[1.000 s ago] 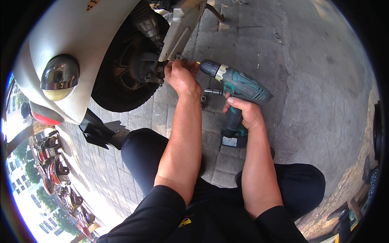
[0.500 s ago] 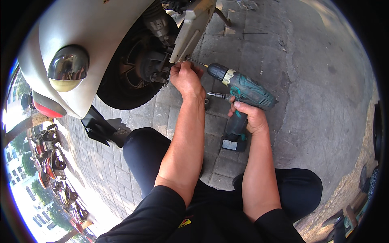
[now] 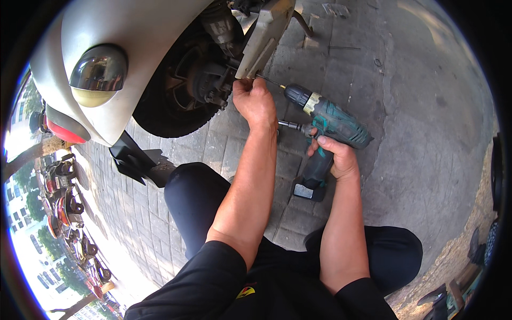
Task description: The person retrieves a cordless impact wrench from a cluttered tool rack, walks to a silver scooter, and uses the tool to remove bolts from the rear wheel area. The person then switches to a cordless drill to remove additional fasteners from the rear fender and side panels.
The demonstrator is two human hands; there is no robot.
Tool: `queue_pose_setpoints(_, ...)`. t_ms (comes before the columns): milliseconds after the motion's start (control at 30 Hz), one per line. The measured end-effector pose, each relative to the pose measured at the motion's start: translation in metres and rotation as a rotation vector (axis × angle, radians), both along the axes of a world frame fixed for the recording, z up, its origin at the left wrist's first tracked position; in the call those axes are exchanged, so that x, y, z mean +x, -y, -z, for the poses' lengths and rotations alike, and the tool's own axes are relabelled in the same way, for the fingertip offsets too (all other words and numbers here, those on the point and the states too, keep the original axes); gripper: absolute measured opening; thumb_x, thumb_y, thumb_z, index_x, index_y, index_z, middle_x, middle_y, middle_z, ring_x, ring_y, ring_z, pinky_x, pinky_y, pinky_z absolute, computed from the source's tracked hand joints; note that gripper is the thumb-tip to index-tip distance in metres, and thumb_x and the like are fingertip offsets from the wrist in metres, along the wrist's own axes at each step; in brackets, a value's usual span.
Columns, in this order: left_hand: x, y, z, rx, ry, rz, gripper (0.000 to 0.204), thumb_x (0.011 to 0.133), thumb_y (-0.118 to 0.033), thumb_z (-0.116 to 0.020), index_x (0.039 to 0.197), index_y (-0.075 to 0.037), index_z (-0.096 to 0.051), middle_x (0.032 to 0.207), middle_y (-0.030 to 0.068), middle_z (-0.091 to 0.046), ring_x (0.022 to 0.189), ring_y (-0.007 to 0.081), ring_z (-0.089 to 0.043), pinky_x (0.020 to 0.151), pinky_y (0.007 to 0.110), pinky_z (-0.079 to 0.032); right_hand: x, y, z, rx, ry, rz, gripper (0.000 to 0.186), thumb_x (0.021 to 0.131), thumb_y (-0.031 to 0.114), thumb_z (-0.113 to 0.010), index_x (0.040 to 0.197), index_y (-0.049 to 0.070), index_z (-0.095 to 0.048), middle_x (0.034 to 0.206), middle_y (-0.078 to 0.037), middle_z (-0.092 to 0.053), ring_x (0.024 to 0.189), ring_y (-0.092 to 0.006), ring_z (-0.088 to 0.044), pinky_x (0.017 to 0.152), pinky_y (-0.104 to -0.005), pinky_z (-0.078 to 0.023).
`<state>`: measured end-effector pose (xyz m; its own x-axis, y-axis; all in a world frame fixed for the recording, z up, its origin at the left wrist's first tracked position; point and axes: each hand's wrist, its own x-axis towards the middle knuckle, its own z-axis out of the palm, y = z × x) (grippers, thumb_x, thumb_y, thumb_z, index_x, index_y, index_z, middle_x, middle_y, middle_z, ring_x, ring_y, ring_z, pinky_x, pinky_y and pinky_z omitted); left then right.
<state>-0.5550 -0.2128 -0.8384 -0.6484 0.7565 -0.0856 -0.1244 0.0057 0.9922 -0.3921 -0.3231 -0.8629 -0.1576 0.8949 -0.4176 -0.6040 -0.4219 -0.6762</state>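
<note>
My right hand is wrapped round the grip of a teal and black cordless drill. A long thin bit runs from its chuck to the lower edge of a pale panel beside the scooter wheel. A metal socket piece sticks out forward at the fingers of that same hand; how it is held is partly hidden. My left hand is closed, fingers pinched at the panel's bottom edge close to the bit's tip. What those fingers hold, if anything, cannot be seen.
The black-tyred wheel and white scooter body fill the upper left, with a lamp on the body. A black mudguard hangs near my left knee. Parked scooters stand far left; tools lie lower right.
The scooter, drill and both hands appear slightly further right in the picture. My left fingers have tucked closer up against the panel's edge. The drill stays in my right hand.
</note>
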Motion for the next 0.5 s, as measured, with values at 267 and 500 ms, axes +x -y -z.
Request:
queue_pose_setpoints(267, -0.012, -0.005, -0.022, 0.085, -0.241, 0.053, 0.008, 0.077, -0.003, -0.060, 0.080, 0.003, -0.055, 0.070, 0.0032, -0.055, 0.062, 0.0100, -0.047, 0.059, 0.026, -0.042, 0.001, -0.005, -0.017, 0.063, -0.036, 0.013, 0.036, 0.070, 0.020, -0.075, 0.099, 0.000, -0.065, 0.074, -0.010, -0.062, 0.065, -0.0236, -0.062, 0.065, -0.0350, -0.051)
queue_pose_setpoints(500, -0.036, -0.020, -0.036, 0.063, -0.314, 0.065, 0.010, 0.075, -0.002, -0.065, 0.079, 0.005, -0.059, 0.070, 0.0054, -0.059, 0.063, 0.0121, -0.051, 0.061, 0.027, -0.043, -0.012, -0.010, -0.021, 0.092, -0.112, 0.021, 0.037, 0.072, 0.018, -0.075, 0.102, -0.001, -0.065, 0.076, -0.010, -0.063, 0.064, -0.0229, -0.063, 0.064, -0.0355, -0.053)
